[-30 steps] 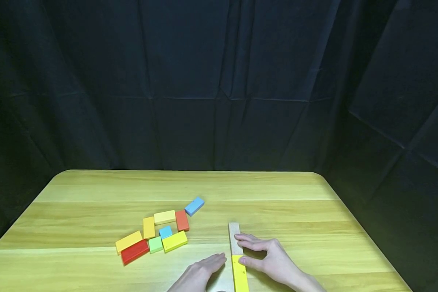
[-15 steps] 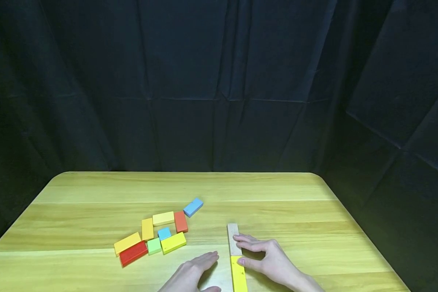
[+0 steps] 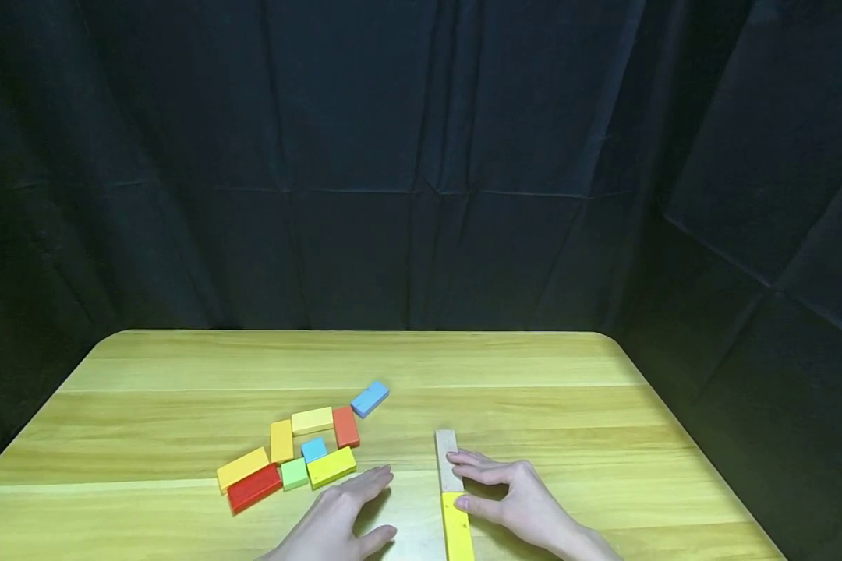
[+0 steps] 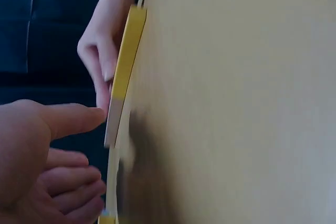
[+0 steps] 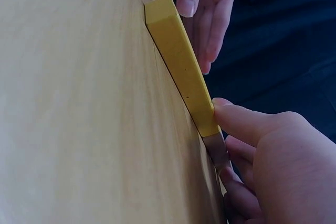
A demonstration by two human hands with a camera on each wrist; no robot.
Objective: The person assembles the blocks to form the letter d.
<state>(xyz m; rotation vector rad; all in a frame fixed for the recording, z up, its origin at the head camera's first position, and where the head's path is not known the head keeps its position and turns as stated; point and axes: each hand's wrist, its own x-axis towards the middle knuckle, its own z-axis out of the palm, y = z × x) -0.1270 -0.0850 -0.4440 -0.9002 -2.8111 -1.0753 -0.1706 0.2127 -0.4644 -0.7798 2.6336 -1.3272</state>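
A grey block (image 3: 445,452) and a long yellow block (image 3: 456,531) lie end to end on the table, in line. At their right side is my right hand (image 3: 515,495), its thumb touching the yellow block near the join and its fingertips on the grey block; no finger curls round either. In the right wrist view the thumb rests on the edge of the yellow block (image 5: 181,59). My left hand (image 3: 337,510) hovers apart from the row, fingers extended and thumb spread, holding nothing. It is nearest a bright yellow block (image 3: 331,468).
Left of the hands lies a cluster of coloured blocks: a red block (image 3: 255,488), a green block (image 3: 295,474), a small blue block (image 3: 314,449), a coral block (image 3: 346,427) and others. A blue block (image 3: 369,398) sits at its far end. Dark curtains (image 3: 393,257) hang behind the table.
My left hand has moved left, away from the grey and yellow row toward the coloured cluster, its thumb spreading out. The right hand has stayed at the row.
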